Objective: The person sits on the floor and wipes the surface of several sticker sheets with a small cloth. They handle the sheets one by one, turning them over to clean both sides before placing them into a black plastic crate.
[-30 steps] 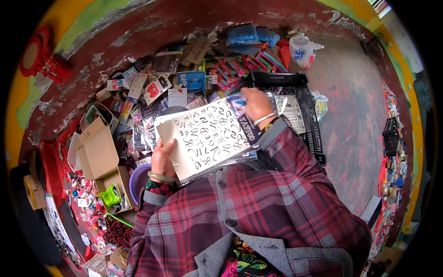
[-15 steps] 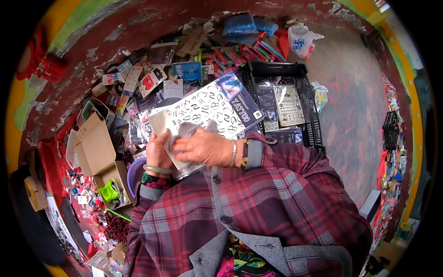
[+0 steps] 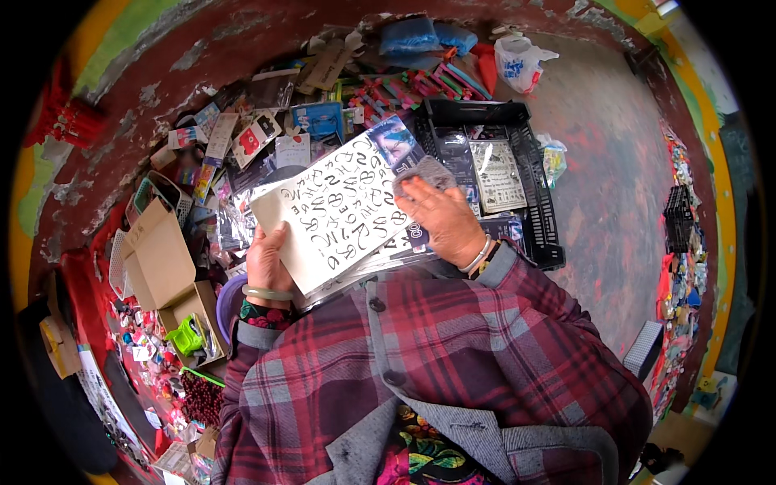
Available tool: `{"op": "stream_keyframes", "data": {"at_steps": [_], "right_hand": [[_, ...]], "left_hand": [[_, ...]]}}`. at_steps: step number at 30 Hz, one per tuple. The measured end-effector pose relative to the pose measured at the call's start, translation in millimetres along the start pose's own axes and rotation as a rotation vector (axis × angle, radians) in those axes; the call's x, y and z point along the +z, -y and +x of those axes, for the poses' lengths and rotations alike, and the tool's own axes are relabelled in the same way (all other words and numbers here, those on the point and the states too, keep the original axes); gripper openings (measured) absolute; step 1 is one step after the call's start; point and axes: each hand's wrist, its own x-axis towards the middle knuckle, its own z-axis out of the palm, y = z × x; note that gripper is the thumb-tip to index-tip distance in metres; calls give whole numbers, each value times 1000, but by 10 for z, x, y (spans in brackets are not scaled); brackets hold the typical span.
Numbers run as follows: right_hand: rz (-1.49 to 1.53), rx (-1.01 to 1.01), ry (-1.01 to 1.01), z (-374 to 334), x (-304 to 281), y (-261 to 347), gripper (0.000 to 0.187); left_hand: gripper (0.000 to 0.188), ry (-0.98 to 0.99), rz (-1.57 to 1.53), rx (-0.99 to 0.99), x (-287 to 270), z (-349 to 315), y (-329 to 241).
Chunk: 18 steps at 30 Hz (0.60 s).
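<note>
Currently | lettered sheet [image 3: 335,206] | edge in left grip [image 3: 268,257] | beneath cloth [image 3: 434,171] in right grip [image 3: 446,224]

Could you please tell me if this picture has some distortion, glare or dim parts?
In the head view, the dark red wall curves strongly; also in head view, clear plastic packages glint, the white sheet shows fairly crisp black marks, and the red object at upper left looks dim.

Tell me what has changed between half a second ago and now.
The right hand, with the grey cloth under its fingers, has moved rightward across the lettered sheet, from beside the left hand to the dark printed border. The left hand still grips the sheet's left end; the black plastic crate stays on the right.
</note>
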Motion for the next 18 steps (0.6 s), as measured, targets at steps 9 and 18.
{"op": "stream_keyframes", "data": {"at_steps": [9,18], "right_hand": [[-66,223,-343,43,-289,-623,47],[143,-291,122,130,91,191,40]], "left_hand": [[31,13,-17,16,7,-3,25],[36,18,-6,9,-1,12,22]]}}
